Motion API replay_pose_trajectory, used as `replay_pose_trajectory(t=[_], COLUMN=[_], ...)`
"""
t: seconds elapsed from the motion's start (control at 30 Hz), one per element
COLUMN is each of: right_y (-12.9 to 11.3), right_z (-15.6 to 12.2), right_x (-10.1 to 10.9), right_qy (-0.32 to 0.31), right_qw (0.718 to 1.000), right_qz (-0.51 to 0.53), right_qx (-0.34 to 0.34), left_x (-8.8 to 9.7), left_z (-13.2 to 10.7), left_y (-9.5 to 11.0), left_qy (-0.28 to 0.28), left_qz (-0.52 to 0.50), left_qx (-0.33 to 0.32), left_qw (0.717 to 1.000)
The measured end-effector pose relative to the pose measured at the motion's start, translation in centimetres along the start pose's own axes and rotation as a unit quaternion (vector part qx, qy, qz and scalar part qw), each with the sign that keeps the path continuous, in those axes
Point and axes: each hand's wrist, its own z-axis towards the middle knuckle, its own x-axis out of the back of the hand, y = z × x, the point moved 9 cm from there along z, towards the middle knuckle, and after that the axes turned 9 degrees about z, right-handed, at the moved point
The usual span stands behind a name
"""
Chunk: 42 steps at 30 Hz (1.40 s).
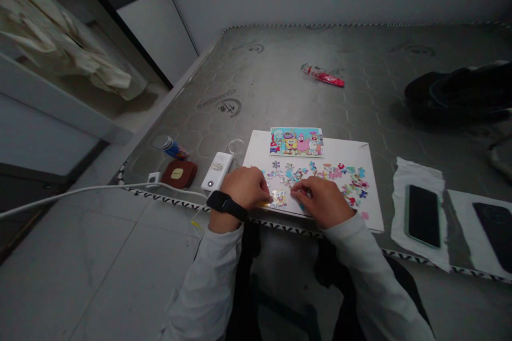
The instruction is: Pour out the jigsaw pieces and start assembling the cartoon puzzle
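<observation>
My left hand (248, 187), with a dark watch on its wrist, has its fingers drawn together at the left side of a small joined patch of yellowish jigsaw pieces (279, 199), and a yellow piece shows under the fingertips. On the right of the patch, the thumb and finger of my right hand (323, 200) are pinched close above the board; whatever is between them is hidden. Both hands rest over a white board (256, 144). Loose coloured jigsaw pieces (354, 184) are scattered across its middle and right. Behind them lies a cartoon picture card (296, 142).
To the left are a white power bank (218, 170) with a cable, a clear ring (236, 146), a brown case (179, 174) and a blue can-like container (172, 147). A phone (424, 216) lies on tissue at right. A red wrapper (326, 76) and black bag (456, 93) lie farther back.
</observation>
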Motion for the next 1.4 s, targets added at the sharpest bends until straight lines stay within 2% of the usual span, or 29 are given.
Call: replay_pose_trajectory(t=[0.2,0.57,0.67,0.83,0.93,1.17,1.4], right_y=[-0.6,-0.9,-0.6,0.9,2.1,4.3,7.6], right_z=[0.0,-0.1,-0.2,-0.6,-1.0,-2.2,-3.2], right_x=[-1.6,-1.4,0.2,4.4,6.6,10.3,13.1], right_qy=[-0.032,-0.042,-0.005,0.081,0.124,0.184,0.193], right_qw=[0.999,0.999,1.0,0.996,0.991,0.976,0.962], right_qz=[0.005,-0.003,-0.002,-0.021,-0.051,-0.096,-0.153], right_qx=[0.025,0.02,0.016,0.018,-0.002,-0.06,-0.118], left_x=[-0.3,-0.3,0.6,2.6,3.0,2.9,2.6], left_z=[0.4,0.5,0.2,-1.0,-1.4,-1.2,-1.0], left_y=[0.7,0.5,-0.7,-4.3,-5.5,-5.2,-4.2], left_qy=[0.002,-0.003,0.02,0.09,0.105,0.095,0.074], left_qz=[-0.007,-0.025,-0.021,0.011,0.017,0.002,-0.007], left_qx=[-0.024,-0.018,0.01,0.119,0.152,0.144,0.104], left_qw=[1.0,1.0,1.0,0.989,0.983,0.985,0.992])
